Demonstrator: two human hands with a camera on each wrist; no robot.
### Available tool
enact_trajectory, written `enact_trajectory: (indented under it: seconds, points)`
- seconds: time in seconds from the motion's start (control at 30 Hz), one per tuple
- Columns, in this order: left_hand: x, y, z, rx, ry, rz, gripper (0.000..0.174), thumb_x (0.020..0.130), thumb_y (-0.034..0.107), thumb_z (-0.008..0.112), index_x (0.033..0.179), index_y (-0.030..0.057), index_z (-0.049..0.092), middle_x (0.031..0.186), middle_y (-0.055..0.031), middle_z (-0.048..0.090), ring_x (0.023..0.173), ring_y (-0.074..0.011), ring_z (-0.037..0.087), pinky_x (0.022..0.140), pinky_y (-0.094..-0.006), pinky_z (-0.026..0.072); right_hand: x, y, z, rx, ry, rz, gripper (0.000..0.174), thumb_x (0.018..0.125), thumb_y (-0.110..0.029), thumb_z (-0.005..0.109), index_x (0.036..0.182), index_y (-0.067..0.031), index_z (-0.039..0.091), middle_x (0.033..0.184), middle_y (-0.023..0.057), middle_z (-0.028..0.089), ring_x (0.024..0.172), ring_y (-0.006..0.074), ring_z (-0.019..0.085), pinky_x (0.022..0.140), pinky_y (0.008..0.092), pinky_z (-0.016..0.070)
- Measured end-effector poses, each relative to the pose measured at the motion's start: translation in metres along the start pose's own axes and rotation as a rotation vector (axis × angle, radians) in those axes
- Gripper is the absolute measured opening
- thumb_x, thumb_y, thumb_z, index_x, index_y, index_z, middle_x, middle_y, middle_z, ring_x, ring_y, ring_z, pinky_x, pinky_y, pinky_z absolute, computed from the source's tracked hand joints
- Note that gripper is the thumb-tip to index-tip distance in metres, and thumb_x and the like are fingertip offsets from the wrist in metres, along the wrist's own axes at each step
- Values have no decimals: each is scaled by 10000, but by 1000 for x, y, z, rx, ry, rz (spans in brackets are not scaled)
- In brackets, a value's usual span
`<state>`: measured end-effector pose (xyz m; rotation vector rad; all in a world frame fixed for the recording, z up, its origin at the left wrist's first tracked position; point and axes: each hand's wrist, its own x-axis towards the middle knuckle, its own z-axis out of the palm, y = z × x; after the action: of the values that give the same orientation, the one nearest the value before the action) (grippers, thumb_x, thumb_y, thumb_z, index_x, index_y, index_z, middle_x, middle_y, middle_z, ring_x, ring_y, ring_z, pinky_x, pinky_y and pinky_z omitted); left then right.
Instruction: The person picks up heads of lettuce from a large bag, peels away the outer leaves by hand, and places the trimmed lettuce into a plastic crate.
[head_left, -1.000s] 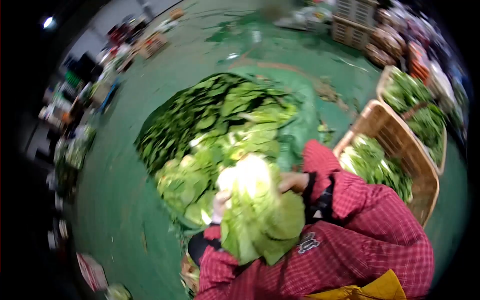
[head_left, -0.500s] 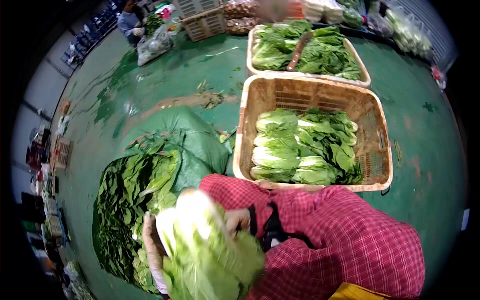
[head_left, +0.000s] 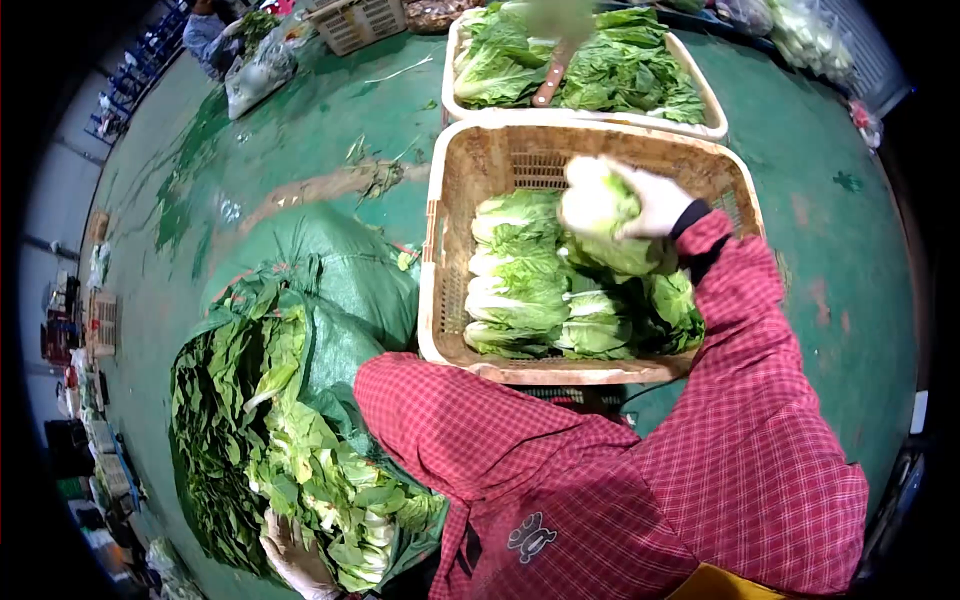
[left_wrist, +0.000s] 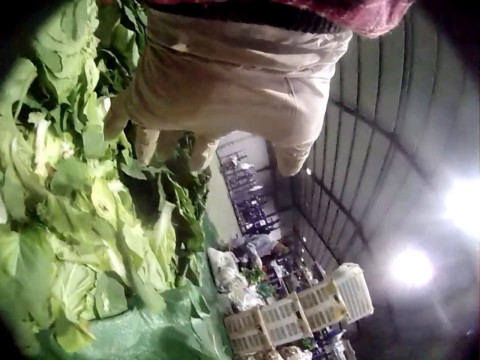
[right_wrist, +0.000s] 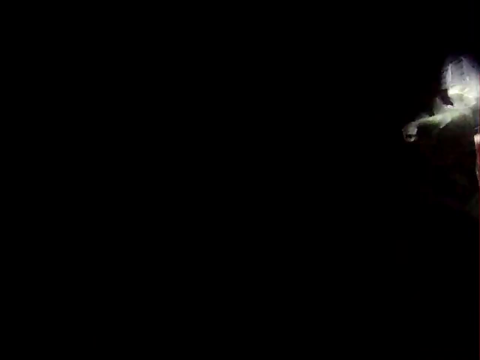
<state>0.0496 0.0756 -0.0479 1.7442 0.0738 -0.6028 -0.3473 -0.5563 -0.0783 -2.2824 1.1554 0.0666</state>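
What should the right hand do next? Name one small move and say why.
Probably lower the leafy head and release it: the right hand grips it over the crate, where other heads lie side by side.

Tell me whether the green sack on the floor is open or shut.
The green sack is open: in the head view, its mouth is spread wide and leafy greens show inside.
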Motion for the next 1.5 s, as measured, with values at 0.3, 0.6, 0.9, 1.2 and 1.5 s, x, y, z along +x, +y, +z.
enact_trajectory:
  seconds: [0.3, 0.6, 0.9, 1.2, 1.5]
  points:
    - [-55, -3, -15, -23, 207, 23, 651, 946, 580, 419, 1430, 146, 458, 1536, -127, 333, 1419, -347, 255, 1129, -602, 71, 42, 94, 243, -624, -308, 133, 835, 793, -493, 629, 1508, -233, 285, 1465, 225, 405, 1353, 394, 392, 1113, 573, 283]
    - [-59, -62, -67, -197, 516, 39, 541, 953, 493, 480, 1385, 168, 509, 1416, 4, 488, 1300, -220, 409, 1075, -485, 226, 128, -83, 88, -40, 165, -546, 652, 774, -39, 673, 1391, -31, 462, 1342, 252, 528, 1269, 372, 490, 1081, 402, 369]
    - [-44, -95, -115, -548, 715, 155, 488, 931, 359, 555, 1343, 100, 522, 1415, -128, 487, 1328, -268, 433, 1127, -486, 219, -22, -491, 208, -56, -598, -1328, 773, 800, -236, 702, 1453, -20, 351, 1415, 223, 469, 1275, 340, 494, 1079, 389, 390]
    - [10, -114, -198, -221, 1002, 238, 503, 871, 102, 644, 1331, -20, 480, 1309, -175, 545, 1190, -240, 532, 1036, -350, 401, -160, -601, 435, -571, -473, -1489, 1060, 678, -179, 737, 1543, -285, 134, 1592, 189, 119, 1409, 440, 255, 1077, 568, 325]
    - [28, -91, -195, 569, 989, -453, 1054, 641, 622, 761, 1423, 13, 404, 1365, -255, 491, 1284, -363, 472, 1058, -548, 323, -138, -630, 483, -455, -529, -1456, 840, 707, -89, 637, 1478, -284, 365, 1554, 169, 267, 1373, 422, 342, 1045, 503, 405]
